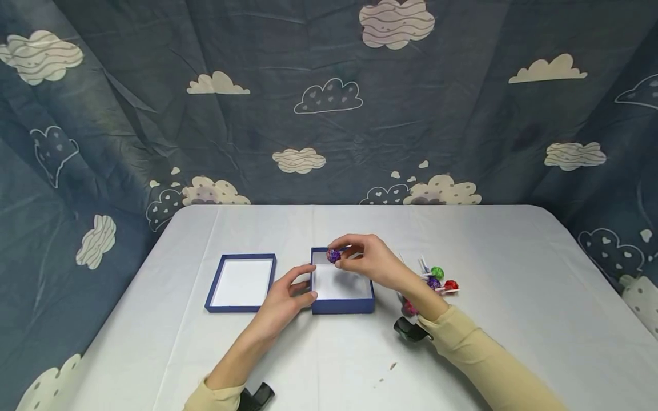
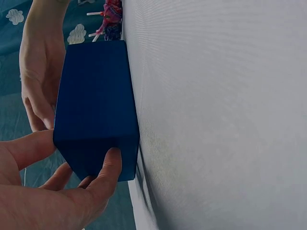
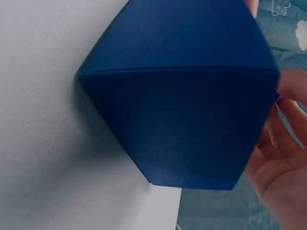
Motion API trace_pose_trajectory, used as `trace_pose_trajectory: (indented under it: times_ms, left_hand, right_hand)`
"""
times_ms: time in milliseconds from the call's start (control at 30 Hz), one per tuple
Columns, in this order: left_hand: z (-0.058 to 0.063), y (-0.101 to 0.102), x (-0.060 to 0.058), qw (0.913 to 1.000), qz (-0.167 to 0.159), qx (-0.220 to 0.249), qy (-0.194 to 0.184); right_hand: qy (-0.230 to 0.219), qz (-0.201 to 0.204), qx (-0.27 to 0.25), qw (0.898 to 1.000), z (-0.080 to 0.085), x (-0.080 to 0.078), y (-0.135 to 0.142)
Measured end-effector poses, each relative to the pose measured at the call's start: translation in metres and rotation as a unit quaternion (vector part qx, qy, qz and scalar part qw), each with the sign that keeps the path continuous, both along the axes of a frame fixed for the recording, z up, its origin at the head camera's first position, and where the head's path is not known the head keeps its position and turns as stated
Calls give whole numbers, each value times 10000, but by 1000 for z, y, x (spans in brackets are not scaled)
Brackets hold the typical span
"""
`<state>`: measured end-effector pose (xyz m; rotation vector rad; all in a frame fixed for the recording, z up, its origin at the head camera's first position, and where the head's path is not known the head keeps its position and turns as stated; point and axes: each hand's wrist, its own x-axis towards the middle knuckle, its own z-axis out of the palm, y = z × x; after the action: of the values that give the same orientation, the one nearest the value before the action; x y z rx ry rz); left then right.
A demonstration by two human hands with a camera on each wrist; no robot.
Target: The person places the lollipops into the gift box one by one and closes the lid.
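Note:
A blue box (image 1: 342,306) with a white inside stands near the middle of the table. My right hand (image 1: 372,260) pinches a lollipop (image 1: 333,255) in a purple and red wrapper over the back of this box. In the right wrist view the box wall (image 3: 177,120) hides most of the lollipop. At the box's left side is my left hand (image 1: 285,297), its fingers spread along the wall. The left wrist view shows the left thumb (image 2: 109,167) lying against that wall and another finger at the top edge.
Left of the box lies a shallow blue lid (image 1: 232,309), white inside facing up. Several wrapped lollipops lie right of the box, including a green one (image 1: 437,273), a red one (image 1: 450,285) and a pink one (image 1: 409,308) partly behind my right forearm. Small dark specks (image 1: 393,366) dot the front cloth.

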<state>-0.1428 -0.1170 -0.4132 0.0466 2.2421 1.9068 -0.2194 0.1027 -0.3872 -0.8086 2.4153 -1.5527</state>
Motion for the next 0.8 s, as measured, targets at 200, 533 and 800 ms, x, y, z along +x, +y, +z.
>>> trace_pose_trajectory:
  times_ms: [200, 533, 800]
  left_hand:
    - [1, 0, 0, 10000, -6, 69, -36]
    - [0, 0, 1, 9998, -31, 186, -59]
    - [2, -2, 2, 9998, -39, 207, -71]
  right_hand:
    - [224, 38, 519, 9984, -5, -3, -12]
    - [342, -131, 1277, 9911, -9, -3, -27]
    - [253, 89, 1459, 9889, -7, -6, -32]
